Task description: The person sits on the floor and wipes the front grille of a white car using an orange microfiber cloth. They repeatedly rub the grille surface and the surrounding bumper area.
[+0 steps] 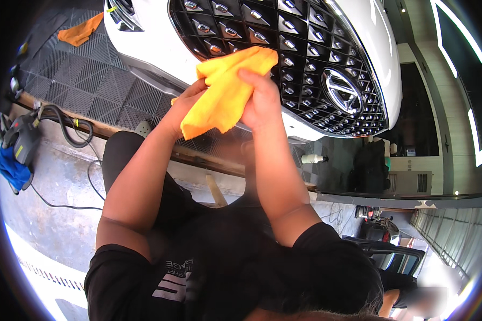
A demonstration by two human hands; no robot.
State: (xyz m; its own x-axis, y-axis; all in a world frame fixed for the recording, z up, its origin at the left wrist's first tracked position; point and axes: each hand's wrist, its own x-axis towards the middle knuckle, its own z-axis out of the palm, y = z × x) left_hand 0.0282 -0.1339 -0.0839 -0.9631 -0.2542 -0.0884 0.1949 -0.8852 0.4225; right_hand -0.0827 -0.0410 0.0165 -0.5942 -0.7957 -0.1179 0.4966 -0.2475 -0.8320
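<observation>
Between both my hands is a bright yellow-orange cloth [219,99], held up and hanging in folds. My left hand [187,101] grips its left side, fingers mostly hidden behind the fabric. On the right edge my right hand [262,101] pinches it, thumb lying over the front. Just beyond the cloth is the front of a white car [150,37], with a black grille [305,51] full of small chrome studs and a chrome emblem [343,91]. In this view the cloth overlaps the grille's lower edge; I cannot tell whether it touches.
An orange cloth [80,30] lies on the grey tiled floor [91,75] at far left. Nearer stands a grey machine [24,136] with a hose [72,139] and blue cloth [13,170]. A white bottle [313,159] is right of my right forearm. Another person [393,297] is at lower right.
</observation>
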